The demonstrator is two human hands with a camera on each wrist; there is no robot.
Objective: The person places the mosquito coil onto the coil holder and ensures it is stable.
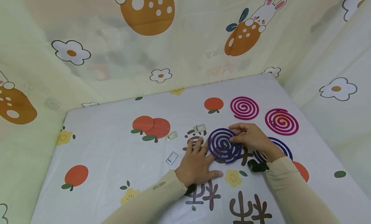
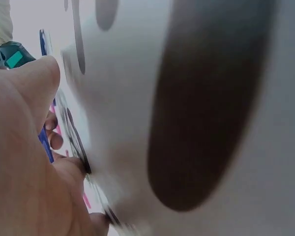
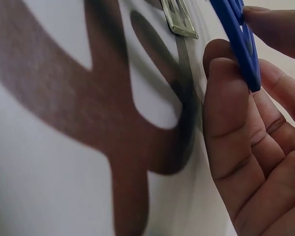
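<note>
A dark blue mosquito coil (image 1: pixel 223 144) is raised off the tabletop, its right edge pinched between the thumb and fingers of my right hand (image 1: pixel 252 137). In the right wrist view the coil's edge (image 3: pixel 248 69) shows between those fingertips. My left hand (image 1: pixel 197 164) lies on the cloth with fingers spread, its index finger beside the coil's left edge. Small rectangular metal pieces, probably coil stands, lie past and left of that hand: one silver (image 1: pixel 172 158), one yellowish (image 1: pixel 171 136), one greenish (image 1: pixel 199 128). Another metal piece (image 3: pixel 183 24) shows close under the raised coil in the right wrist view.
Two pink coils (image 1: pixel 244 108) lie at the back right. A second blue coil (image 1: pixel 285 147) lies partly hidden under the right forearm. The table cloth (image 1: pixel 98 143) carries printed fruit, flowers and lettering. Patterned curtains (image 1: pixel 121 72) enclose the back and sides.
</note>
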